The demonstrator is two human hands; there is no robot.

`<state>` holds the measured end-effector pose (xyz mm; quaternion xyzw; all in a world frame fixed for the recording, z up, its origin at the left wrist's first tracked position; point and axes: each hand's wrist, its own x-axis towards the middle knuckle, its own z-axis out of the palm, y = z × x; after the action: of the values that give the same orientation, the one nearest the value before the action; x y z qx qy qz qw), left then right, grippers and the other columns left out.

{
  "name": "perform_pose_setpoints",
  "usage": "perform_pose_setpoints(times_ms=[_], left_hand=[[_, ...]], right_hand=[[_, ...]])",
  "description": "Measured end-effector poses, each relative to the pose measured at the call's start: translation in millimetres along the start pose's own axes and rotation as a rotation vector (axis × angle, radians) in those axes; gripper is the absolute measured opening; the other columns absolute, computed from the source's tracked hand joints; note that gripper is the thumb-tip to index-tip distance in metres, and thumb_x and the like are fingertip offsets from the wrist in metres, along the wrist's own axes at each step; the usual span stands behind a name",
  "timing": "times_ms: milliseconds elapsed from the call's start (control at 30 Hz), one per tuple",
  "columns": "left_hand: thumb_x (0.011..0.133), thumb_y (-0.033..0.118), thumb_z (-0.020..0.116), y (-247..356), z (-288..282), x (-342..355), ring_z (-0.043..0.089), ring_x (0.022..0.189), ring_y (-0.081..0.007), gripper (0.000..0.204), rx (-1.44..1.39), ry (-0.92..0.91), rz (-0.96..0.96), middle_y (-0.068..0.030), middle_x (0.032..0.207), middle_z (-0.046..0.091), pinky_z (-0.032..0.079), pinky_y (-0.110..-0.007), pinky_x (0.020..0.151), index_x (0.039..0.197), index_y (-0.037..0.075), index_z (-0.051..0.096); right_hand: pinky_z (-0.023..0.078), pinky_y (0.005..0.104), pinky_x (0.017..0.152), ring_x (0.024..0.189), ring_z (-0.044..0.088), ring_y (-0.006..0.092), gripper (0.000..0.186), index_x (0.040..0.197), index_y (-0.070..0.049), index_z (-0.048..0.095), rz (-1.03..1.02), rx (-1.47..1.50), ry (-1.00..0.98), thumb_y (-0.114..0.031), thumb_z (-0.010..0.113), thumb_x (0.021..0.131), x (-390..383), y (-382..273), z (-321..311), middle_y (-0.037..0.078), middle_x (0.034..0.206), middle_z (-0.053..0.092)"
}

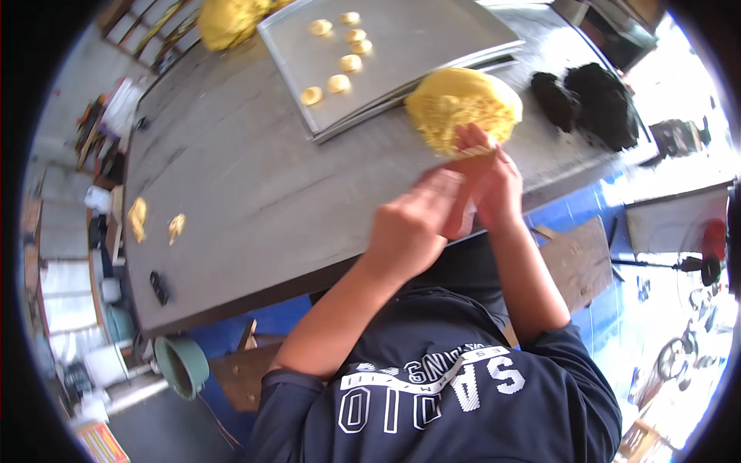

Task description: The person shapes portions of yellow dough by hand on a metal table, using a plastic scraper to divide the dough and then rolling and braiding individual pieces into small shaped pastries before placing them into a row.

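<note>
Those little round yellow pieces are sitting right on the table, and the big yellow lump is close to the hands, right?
Not quite: the little round yellow pieces sit on a metal tray, as the head view shows. The big yellow lump is close to the left hand and right hand.

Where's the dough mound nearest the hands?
Head view, right of centre: the dough mound sits on the table beside the trays, just beyond the right hand.

Bright white glare washed out the space right of the grey table (247,177), whose edges bowed, the left hand (411,222) blurred.
</note>
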<state>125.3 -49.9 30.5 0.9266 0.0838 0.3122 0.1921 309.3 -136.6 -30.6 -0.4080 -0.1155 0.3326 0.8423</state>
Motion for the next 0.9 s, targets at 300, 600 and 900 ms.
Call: perform_pose_setpoints(times_ms=[300, 600, 900], left_hand=[[0.08, 0.002, 0.075, -12, -4, 4, 0.08, 0.089, -0.0301, 0.055, 0.004, 0.075, -0.1, -0.0145, 0.127, 0.077, 0.066, -0.04, 0.074, 0.135, 0.002, 0.07], [0.085, 0.006, 0.071, -10, -26, 8, 0.08, 0.081, -0.0263, 0.039, 0.23, -0.036, -0.042, -0.0114, 0.104, 0.079, 0.065, -0.037, 0.067, 0.123, 0.0, 0.074], [0.087, 0.009, 0.07, 0, -40, 19, 0.079, 0.075, -0.0273, 0.022, 0.287, -0.079, -0.057, -0.0118, 0.097, 0.077, 0.064, -0.037, 0.063, 0.106, 0.0, 0.073]], right_hand=[[0.043, 0.0397, 0.12, 0.142, 0.058, 0.027, 0.051, 0.155, 0.004, 0.054, 0.108, -0.275, -0.111, -0.018, 0.057, 0.109, -10, -6, 33, 0.016, 0.15, 0.064], [0.052, 0.0415, 0.106, 0.123, 0.066, 0.0267, 0.04, 0.138, -0.002, 0.065, -0.598, -1.294, -0.122, -0.004, 0.072, 0.099, 0, -22, 27, 0.011, 0.126, 0.074], [0.05, 0.0485, 0.111, 0.124, 0.064, 0.0369, 0.061, 0.14, -0.006, 0.065, -0.776, -1.424, -0.089, 0.0, 0.081, 0.081, -14, -28, 31, 0.01, 0.137, 0.072]])
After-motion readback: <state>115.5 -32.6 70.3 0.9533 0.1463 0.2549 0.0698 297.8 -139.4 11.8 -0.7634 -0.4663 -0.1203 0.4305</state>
